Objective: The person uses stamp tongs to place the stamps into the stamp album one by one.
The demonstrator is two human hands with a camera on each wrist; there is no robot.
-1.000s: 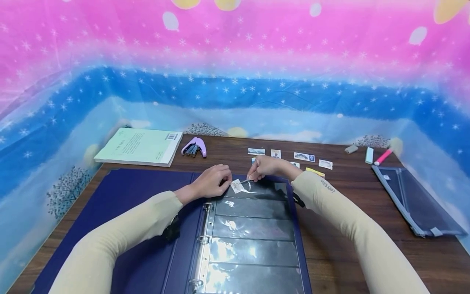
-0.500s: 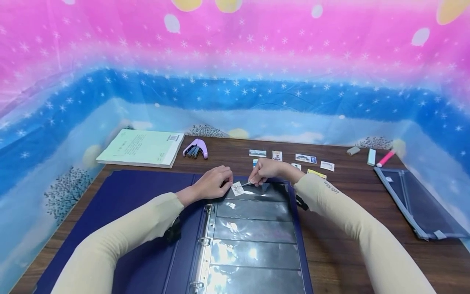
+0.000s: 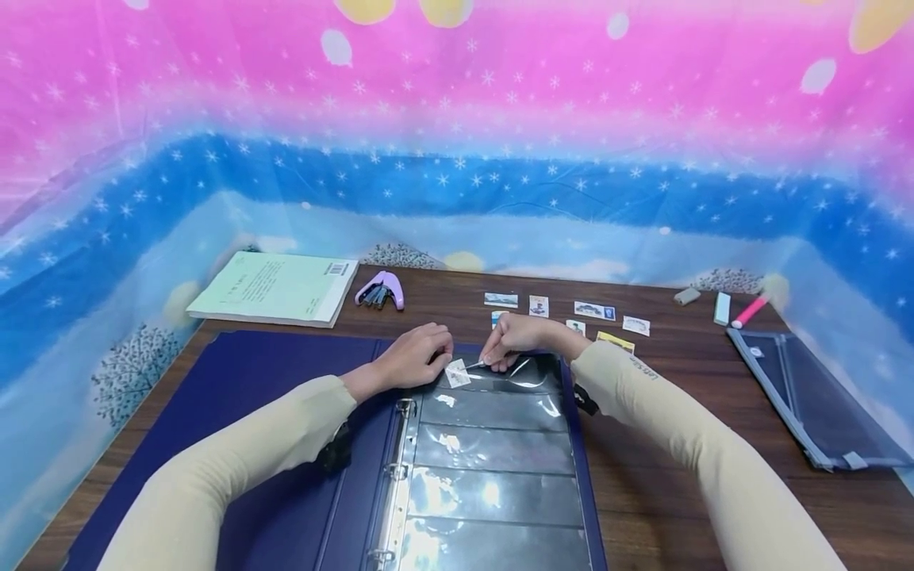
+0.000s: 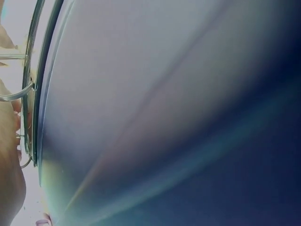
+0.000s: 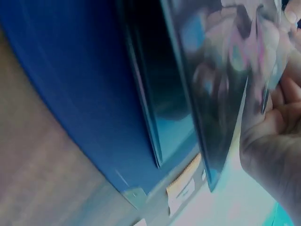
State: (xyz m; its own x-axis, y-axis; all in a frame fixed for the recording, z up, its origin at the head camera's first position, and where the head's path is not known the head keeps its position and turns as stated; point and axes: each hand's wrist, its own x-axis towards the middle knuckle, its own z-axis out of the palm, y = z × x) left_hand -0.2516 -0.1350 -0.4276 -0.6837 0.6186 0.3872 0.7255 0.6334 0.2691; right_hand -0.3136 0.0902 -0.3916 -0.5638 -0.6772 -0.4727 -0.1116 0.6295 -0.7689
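Note:
A dark blue ring binder lies spread on the table, with a black stamp page of clear strip pockets on its rings. My right hand pinches thin tweezers, whose tips meet a small pale stamp at the top pocket. Whether the stamp's edge is under the film is too small to tell. At the page's upper left, my left hand has its fingers curled at the top edge and appears to pinch it. The right wrist view shows the page raised off the sheets beneath.
Several loose stamps lie behind the binder. A green book and a purple hole punch or stapler-like tool stand at back left. To the right are a mesh zip pouch, a pink marker and two small blocks.
The stamp and tweezer tips have shifted slightly left and down over the top pocket, with my right hand a little lower. My left hand has stayed at the page's corner.

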